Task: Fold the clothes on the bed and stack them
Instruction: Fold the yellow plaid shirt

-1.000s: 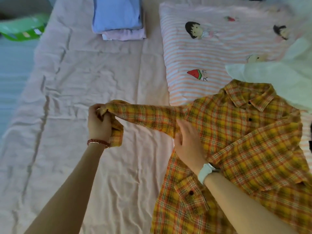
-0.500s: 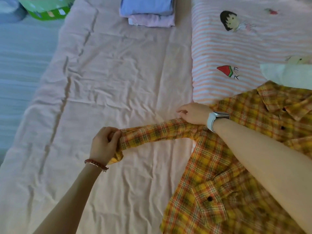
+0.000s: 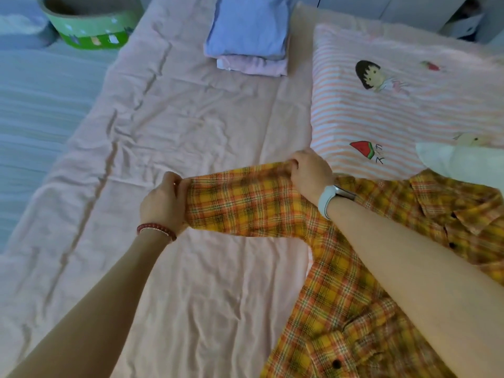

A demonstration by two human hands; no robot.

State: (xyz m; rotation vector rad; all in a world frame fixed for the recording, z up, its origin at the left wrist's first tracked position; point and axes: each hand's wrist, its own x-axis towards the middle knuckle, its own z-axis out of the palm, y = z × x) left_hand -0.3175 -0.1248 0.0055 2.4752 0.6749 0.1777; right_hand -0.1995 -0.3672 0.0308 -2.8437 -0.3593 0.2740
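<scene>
left hand [image 3: 163,203]: gripped cuff end of plaid shirt [image 3: 341,290] sleeve [image 3: 245,207]
right hand [image 3: 309,171]: shifted up, now pinching sleeve's top edge
sleeve: spread flat, ready to fold inward

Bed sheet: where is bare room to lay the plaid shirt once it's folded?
Bare sheet lies between the folded stack, the striped pillow and both hands; more lies below the held sleeve. The right side is crowded by the plaid shirt.
</scene>
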